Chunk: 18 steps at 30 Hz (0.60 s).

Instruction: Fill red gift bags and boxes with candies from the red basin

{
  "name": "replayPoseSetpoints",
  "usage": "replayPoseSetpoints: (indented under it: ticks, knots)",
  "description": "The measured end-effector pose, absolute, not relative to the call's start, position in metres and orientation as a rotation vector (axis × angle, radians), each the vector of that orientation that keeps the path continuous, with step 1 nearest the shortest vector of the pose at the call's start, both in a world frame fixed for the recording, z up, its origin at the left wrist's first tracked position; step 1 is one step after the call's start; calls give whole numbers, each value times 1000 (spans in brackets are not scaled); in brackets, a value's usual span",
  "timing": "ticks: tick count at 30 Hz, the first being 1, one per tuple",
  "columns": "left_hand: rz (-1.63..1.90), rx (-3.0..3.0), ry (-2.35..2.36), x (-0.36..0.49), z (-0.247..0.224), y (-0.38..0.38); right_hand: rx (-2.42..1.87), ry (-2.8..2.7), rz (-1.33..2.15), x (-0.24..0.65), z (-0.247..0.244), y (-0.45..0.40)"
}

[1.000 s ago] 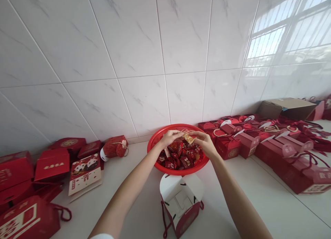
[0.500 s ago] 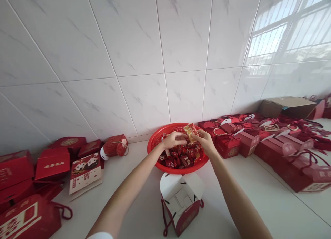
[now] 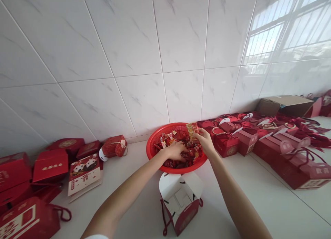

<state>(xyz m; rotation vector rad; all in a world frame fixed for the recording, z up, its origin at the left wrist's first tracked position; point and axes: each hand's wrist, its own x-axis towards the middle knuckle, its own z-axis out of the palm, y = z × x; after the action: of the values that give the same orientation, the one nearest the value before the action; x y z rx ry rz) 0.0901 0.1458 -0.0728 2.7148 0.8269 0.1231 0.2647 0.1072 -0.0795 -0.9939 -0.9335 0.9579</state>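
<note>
A red plastic basket (image 3: 152, 155) full of red-wrapped candies (image 3: 195, 153) stands by the wall. Among those candies is my left hand (image 3: 176, 151), fingers apart and reaching down, the tips touching the wrappers. Over the basket's right side, my right hand (image 3: 205, 139) pinches a gold-and-red candy packet (image 3: 191, 131) between thumb and fingers. In front of the basket sits an unlidded red gift box (image 3: 187, 218) with white inner flaps and dark red cord handles; its inside shows only the white bottom.
Several red boxes (image 3: 53, 165) and a card with panda pictures (image 3: 85, 173) lie at the left, near a small pouch-like red box (image 3: 113, 146). Rows of red gift boxes (image 3: 248, 139) fill the right, with a cardboard box (image 3: 284, 104) behind. A tiled wall (image 3: 139, 104) closes the back.
My left hand has moved down from above the candies into them, its fingers spreading. My right hand keeps the packet, shifted slightly up and away from the left hand.
</note>
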Motion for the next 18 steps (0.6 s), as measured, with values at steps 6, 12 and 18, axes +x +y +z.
replayPoseSetpoints:
  ticks: [6,12,18]
  knots:
    - [533,2370,1019,82,-71,157,-972,-945,972,265,-78,107]
    - [815,1885,1018,77,-66,161,-1000,-975,1038,264,-75,103]
    - [913,1656,887,80,-63,153,-1045,-1072,1131,261,-71,99]
